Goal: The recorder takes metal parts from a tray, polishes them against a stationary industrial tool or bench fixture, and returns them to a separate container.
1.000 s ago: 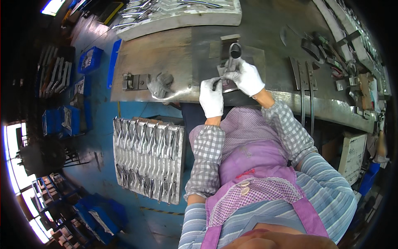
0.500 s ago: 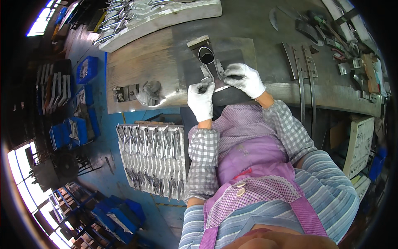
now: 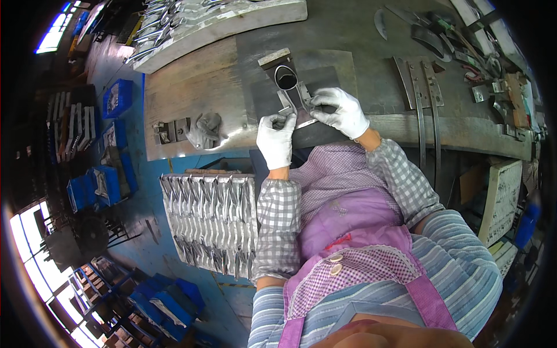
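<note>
On the metal workbench stands a small steel fixture (image 3: 274, 56), with a shiny metal strip bent into an oval loop (image 3: 286, 78) held in it. The strip's two legs run toward me. My left hand (image 3: 275, 141), in a white glove, is closed in a pinch at the near end of the left leg. My right hand (image 3: 342, 113), gloved the same way, has its thumb and fingers closed at the right side of the fixture, beside the right leg. Its fingertips hide what they grip.
A pale tray (image 3: 226, 31) of shiny metal parts sits at the bench's far left. Another tray of bent metal parts (image 3: 210, 226) is at my left. A grey cloth (image 3: 203, 131) lies beside a small metal block (image 3: 170, 132). Long steel bars (image 3: 426, 116) and tools (image 3: 458, 52) lie right.
The whole view has shifted slightly, so the bench sits a little further left in it. Both hands stay at the looped strip, with hardly any movement of their own.
</note>
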Motion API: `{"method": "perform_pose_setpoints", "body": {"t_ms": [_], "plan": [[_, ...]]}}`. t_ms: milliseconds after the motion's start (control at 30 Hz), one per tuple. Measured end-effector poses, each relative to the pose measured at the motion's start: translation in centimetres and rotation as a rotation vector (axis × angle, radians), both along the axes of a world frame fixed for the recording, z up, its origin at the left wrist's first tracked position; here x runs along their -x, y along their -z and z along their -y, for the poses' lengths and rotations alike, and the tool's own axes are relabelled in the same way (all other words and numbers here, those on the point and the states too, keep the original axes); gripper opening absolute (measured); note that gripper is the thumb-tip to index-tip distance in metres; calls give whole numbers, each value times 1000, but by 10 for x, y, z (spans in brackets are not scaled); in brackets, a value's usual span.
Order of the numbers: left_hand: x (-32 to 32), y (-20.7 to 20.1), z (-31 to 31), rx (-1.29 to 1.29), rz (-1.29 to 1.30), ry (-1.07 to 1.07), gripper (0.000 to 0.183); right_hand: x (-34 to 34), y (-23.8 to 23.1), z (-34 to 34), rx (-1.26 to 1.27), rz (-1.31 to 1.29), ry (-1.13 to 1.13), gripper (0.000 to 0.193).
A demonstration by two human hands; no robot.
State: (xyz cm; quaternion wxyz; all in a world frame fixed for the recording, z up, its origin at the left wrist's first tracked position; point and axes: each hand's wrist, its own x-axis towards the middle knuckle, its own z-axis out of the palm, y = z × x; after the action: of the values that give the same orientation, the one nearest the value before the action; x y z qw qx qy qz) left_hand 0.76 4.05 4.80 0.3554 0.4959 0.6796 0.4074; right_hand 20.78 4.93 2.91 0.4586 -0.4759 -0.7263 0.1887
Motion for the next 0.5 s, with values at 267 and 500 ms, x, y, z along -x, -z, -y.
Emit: {"method": "perform_pose_setpoints", "body": {"t_ms": [267,500], "plan": [[1,-3,-2,-7,-103,32,32,5,-1,-8,75,-191,15,19],[4,0,3,-42,-99,85,30,4,-3,-2,52,-131,-4,11]]}}
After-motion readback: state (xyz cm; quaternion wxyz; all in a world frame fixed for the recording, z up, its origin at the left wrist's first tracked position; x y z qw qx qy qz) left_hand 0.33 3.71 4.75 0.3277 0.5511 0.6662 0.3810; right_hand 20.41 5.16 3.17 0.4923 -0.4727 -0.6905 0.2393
